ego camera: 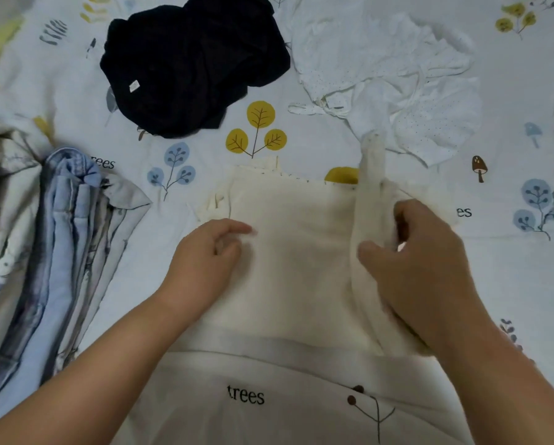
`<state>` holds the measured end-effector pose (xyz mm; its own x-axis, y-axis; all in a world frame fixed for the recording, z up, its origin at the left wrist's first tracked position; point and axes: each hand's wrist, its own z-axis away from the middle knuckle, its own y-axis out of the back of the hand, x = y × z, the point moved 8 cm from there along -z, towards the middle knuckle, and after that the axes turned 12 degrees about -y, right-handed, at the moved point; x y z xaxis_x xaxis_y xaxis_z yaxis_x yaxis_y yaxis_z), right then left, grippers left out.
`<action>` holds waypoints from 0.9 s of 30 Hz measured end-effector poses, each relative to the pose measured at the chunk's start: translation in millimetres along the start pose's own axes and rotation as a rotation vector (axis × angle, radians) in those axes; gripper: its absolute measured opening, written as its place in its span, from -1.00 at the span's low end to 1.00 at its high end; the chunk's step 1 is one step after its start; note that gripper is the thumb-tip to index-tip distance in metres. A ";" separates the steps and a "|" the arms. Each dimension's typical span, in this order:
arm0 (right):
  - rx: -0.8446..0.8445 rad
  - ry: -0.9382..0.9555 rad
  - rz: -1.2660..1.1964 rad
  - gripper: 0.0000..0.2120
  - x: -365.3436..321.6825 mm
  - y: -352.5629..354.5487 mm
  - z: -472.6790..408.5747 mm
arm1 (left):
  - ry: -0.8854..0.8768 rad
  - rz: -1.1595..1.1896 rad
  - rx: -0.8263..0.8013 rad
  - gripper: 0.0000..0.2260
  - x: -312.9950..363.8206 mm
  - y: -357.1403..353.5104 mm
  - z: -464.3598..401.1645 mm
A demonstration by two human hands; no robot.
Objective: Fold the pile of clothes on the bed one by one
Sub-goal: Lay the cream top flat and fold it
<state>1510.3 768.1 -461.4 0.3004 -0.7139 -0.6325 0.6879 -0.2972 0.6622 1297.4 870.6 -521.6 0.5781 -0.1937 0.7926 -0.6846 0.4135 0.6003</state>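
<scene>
A cream garment point(294, 252) lies spread flat on the bed in front of me. My right hand point(416, 268) grips its right sleeve or side flap point(370, 175), which stands raised and turned inward over the body. Loosely curled, my left hand point(208, 255) rests on the left part of the garment, holding nothing. A crumpled black garment point(192, 62) lies at the back left. A crumpled white dotted garment point(391, 78) lies at the back right.
A bunched blue and grey quilt point(51, 245) lies along the left side. The bedsheet point(259, 133) is white with printed trees, mushrooms and the word "trees". A fold of the sheet point(269, 403) crosses the near edge.
</scene>
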 end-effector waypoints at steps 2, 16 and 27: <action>-0.006 0.082 0.018 -0.76 -29.4 -29.9 13.4 | 0.090 0.252 0.050 -0.72 1.1 6.9 -1.9; -0.317 0.316 0.102 -0.74 -53.0 -143.5 55.3 | 0.122 -0.042 -0.055 -0.65 -10.3 3.2 -52.1; -0.064 -0.044 0.454 -0.32 38.0 -136.7 17.6 | -0.126 -0.550 -0.111 -0.42 -35.7 -50.2 12.2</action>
<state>1416.0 770.4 -568.9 0.5534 -0.7893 -0.2660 0.5332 0.0903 0.8412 1305.7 845.9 -578.8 0.7738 -0.5088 0.3774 -0.2435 0.3110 0.9187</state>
